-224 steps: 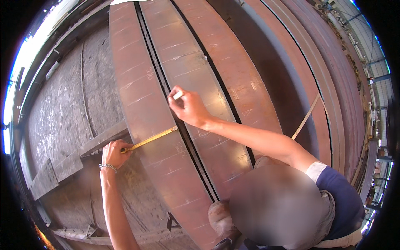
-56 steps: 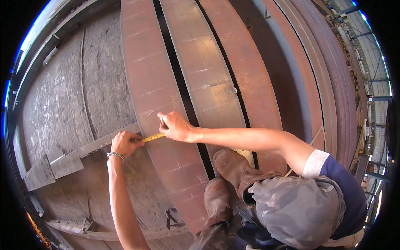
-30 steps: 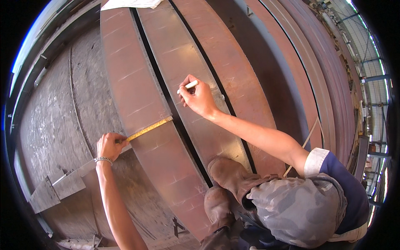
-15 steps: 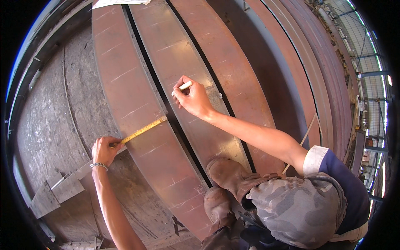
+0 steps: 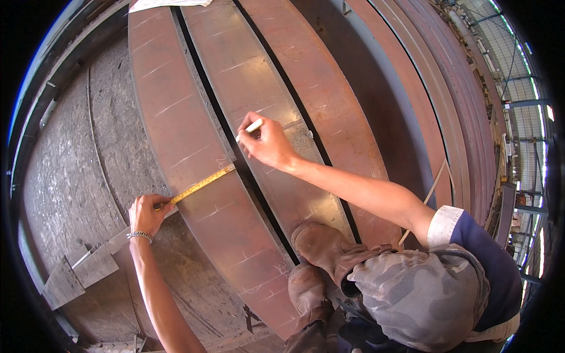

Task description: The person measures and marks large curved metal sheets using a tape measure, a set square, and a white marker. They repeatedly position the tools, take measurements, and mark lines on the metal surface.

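My left hand (image 5: 148, 213) is closed on the near end of a yellow tape measure (image 5: 203, 185), beside the left edge of a long reddish-brown steel strip (image 5: 176, 126). The tape lies extended across that strip, its far end at the strip's right edge. Pale chalk lines and small marks run along the strip. Pinched in my right hand (image 5: 266, 141) is a white chalk stick (image 5: 254, 125), held above the dark gap and the middle steel strip (image 5: 232, 70). I cannot tell whether the chalk touches any surface.
A third steel strip (image 5: 329, 88) lies to the right, with dark gaps between strips. My brown boots (image 5: 318, 244) stand on the strips. Grey metal plate pieces (image 5: 97, 267) lie at the lower left on the worn floor (image 5: 65, 176). More long steel members (image 5: 424, 82) stand at right.
My right hand has moved slightly left with the chalk, toward the left strip. The left hand and the tape have stayed nearly in place.
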The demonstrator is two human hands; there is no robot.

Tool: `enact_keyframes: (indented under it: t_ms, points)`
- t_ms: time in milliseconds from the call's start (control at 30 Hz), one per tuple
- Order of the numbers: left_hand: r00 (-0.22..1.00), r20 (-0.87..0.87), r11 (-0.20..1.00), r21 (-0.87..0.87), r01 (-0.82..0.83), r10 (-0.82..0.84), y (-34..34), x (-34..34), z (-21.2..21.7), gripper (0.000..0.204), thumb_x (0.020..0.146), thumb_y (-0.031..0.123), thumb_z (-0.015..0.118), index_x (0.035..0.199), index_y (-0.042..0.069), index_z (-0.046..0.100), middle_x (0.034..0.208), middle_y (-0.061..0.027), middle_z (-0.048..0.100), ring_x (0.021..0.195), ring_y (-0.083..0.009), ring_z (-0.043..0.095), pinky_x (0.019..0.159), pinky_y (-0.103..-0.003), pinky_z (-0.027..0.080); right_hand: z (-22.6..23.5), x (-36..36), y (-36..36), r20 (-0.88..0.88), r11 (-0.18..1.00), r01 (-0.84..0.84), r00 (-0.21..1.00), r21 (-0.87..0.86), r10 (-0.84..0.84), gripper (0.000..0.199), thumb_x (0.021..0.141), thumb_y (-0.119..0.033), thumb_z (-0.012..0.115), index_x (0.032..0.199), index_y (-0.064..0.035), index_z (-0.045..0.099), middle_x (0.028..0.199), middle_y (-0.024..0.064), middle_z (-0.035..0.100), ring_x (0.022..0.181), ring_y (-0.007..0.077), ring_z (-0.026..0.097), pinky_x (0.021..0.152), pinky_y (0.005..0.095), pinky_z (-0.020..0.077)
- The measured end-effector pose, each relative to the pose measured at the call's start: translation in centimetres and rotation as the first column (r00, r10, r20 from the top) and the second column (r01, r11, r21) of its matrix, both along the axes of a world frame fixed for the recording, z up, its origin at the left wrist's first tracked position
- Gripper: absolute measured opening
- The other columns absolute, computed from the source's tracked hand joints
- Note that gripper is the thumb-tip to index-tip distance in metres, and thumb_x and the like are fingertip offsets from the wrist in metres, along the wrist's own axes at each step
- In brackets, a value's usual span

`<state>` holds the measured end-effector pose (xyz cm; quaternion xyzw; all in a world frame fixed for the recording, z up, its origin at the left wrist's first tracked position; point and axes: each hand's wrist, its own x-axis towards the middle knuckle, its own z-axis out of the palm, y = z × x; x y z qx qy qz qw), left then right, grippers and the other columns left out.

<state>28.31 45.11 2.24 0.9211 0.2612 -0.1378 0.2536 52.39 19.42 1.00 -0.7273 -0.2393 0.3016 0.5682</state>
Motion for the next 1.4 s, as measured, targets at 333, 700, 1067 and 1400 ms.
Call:
enact_keyframes:
  t_ms: [333,700,1067,1400]
  points:
    - [1.000,-0.022,1.000,-0.022,-0.014,0.014,-0.2,0.1,0.2,0.025,0.078,0.029,0.084,0.097,0.013,0.082,0.088,-0.0096,0.077,0.082,-0.0285,0.073,0.077,-0.039,0.055,-3.4,0.0,4.6,-0.226,0.852,-0.506,0.852,-0.130,0.472,0.016,0.094,-0.013,0.063,0.085,-0.0006,0.058,0.070,0.0076,0.068,0.059,0.0120,0.065,0.050,0.0273,0.0531]
    - [0.999,-0.036,0.999,-0.038,-0.009,0.008,0.3,0.4,0.0,0.025,0.078,0.030,0.084,0.097,0.015,0.082,0.090,-0.0103,0.078,0.082,-0.0283,0.073,0.079,-0.039,0.055,-4.3,0.7,4.8,-0.211,0.827,-0.543,0.834,-0.148,0.510,0.017,0.091,-0.014,0.066,0.084,-0.0007,0.058,0.070,0.0073,0.069,0.058,0.0115,0.064,0.050,0.0271,0.0518]
    - [1.000,-0.030,1.000,-0.019,0.009,-0.009,0.4,0.2,-0.3,0.025,0.078,0.030,0.084,0.097,0.015,0.082,0.088,-0.0095,0.078,0.081,-0.0276,0.073,0.077,-0.039,0.056,-3.5,0.3,4.7,-0.167,0.818,-0.540,0.841,-0.198,0.515,0.017,0.089,-0.014,0.067,0.083,0.0004,0.058,0.071,0.0097,0.069,0.060,0.0131,0.066,0.051,0.0283,0.0525]
    - [0.999,-0.039,1.000,-0.014,0.017,-0.018,0.4,0.3,-0.3,0.025,0.079,0.030,0.083,0.098,0.015,0.082,0.087,-0.0114,0.077,0.083,-0.0289,0.074,0.079,-0.040,0.056,-3.2,-0.6,6.9,0.597,0.979,-0.203,0.781,-0.035,0.183,0.011,0.089,-0.005,0.069,0.089,-0.0035,0.059,0.073,0.0107,0.069,0.064,0.0219,0.070,0.061,0.0325,0.0543]
